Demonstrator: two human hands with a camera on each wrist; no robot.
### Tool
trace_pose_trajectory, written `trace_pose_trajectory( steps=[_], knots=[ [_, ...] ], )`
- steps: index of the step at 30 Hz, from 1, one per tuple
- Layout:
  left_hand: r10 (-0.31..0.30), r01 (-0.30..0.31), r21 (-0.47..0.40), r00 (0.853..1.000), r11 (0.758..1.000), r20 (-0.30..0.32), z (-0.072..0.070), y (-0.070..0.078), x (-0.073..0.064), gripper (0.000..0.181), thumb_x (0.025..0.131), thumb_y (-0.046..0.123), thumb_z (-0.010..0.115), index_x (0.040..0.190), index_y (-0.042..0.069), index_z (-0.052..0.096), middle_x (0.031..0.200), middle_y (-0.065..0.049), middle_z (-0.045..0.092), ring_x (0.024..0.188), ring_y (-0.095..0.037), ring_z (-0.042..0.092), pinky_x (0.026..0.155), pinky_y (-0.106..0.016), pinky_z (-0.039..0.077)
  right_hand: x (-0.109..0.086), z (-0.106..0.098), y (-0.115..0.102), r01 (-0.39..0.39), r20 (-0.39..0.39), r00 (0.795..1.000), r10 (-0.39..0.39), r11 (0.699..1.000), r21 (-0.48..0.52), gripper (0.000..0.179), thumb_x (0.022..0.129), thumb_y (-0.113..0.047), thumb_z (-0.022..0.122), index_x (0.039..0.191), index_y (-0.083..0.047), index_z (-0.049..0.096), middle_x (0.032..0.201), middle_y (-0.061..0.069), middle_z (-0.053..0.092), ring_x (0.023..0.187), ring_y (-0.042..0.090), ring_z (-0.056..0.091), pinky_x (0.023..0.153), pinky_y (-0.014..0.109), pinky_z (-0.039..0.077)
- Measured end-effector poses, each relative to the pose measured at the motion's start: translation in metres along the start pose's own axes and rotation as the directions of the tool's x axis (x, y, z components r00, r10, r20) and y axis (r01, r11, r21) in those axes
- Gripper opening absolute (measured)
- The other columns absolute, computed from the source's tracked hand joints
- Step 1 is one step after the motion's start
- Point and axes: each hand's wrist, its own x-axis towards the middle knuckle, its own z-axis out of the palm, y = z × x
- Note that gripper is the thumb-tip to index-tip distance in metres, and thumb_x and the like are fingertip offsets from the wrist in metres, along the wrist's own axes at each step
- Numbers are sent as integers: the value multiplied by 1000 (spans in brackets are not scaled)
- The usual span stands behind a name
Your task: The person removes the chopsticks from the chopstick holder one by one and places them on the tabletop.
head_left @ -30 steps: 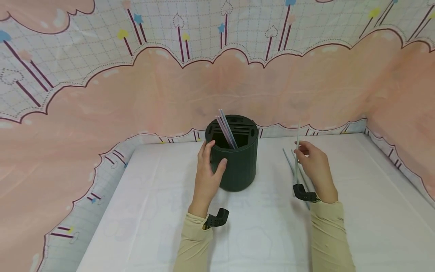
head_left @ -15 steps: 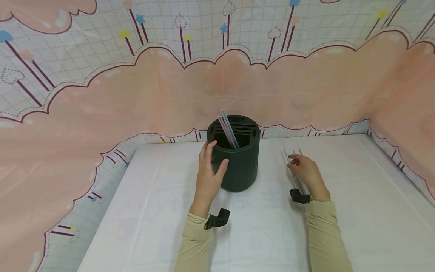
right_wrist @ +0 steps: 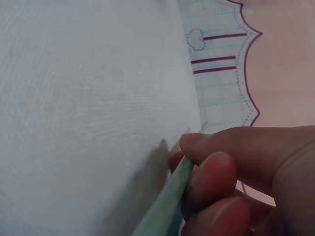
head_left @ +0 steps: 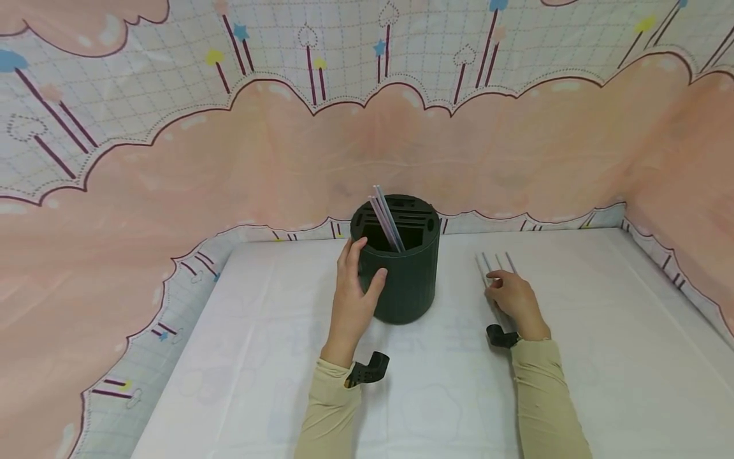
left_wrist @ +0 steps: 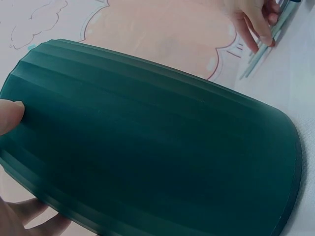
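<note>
A dark green, ribbed pen holder [head_left: 404, 287] stands upright on the white table. Several thin pinkish and bluish straws [head_left: 385, 220] lean in its open front compartment. My left hand [head_left: 351, 299] grips the holder's left side, fingers at the rim and thumb on the front; the left wrist view has the holder's wall [left_wrist: 147, 137] close up. To the right, low over the table, my right hand [head_left: 513, 296] pinches a pale green straw [right_wrist: 165, 206] between thumb and fingers. More straws [head_left: 511, 262] lie beside and under that hand, partly hidden by it.
The white cloth-covered table [head_left: 246, 357] meets a patterned peach and white curtain [head_left: 287, 172] behind the holder and at both sides. Slots [head_left: 407, 213] cross the rear of the holder's top.
My right hand has moved left and down with the pale green straw, which has gone from upright to nearly flat beside the others. The left hand stays on the pen holder.
</note>
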Motion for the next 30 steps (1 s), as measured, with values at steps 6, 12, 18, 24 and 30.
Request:
trace_pose_trajectory(
  steps=[6, 12, 18, 24, 30],
  knots=[
    [2, -2, -7, 1000, 1000, 2, -2, 0, -1, 56, 88, 48, 48, 136, 40, 22, 147, 2, 10, 129, -22, 24, 95, -52, 30, -4, 3, 0, -3, -29, 1000, 3, 1000, 29, 27, 81, -4, 52, 107, 1, 57, 70, 5, 57, 48, 12, 52, 52, 28, 37],
    [-4, 4, -10, 1000, 1000, 8, -3, -1, -3, 55, 88, 48, 47, 136, 42, 22, 147, 4, 10, 130, -21, 22, 96, -52, 29, -7, 4, -3, -13, -57, 998, 17, 998, 66, 28, 84, -9, 51, 111, 0, 55, 78, 8, 57, 50, 13, 53, 49, 28, 39],
    [7, -7, -11, 1000, 1000, 4, -2, -2, -4, 55, 88, 48, 47, 136, 41, 22, 147, 1, 11, 129, -23, 24, 95, -53, 30, -8, -1, -14, 60, -183, 983, -33, 988, 143, 29, 92, -20, 47, 114, -4, 56, 93, 12, 57, 56, 22, 57, 46, 28, 43],
    [3, -3, -3, 1000, 1000, 4, -2, -1, -4, 55, 88, 48, 47, 136, 42, 21, 147, 3, 11, 129, -21, 25, 95, -50, 31, -12, -15, -32, 191, -313, 944, -108, 950, 248, 29, 92, -27, 46, 113, -11, 59, 91, 9, 63, 68, 24, 60, 53, 25, 47],
    [3, -3, 3, 1000, 1000, 3, -2, 0, -3, 55, 88, 48, 47, 136, 42, 21, 147, 1, 11, 129, -21, 26, 95, -50, 32, -31, -31, -82, 383, -469, 856, -219, 878, 288, 24, 91, -19, 51, 110, -9, 62, 94, 7, 65, 84, 9, 59, 72, 18, 44]
  ],
)
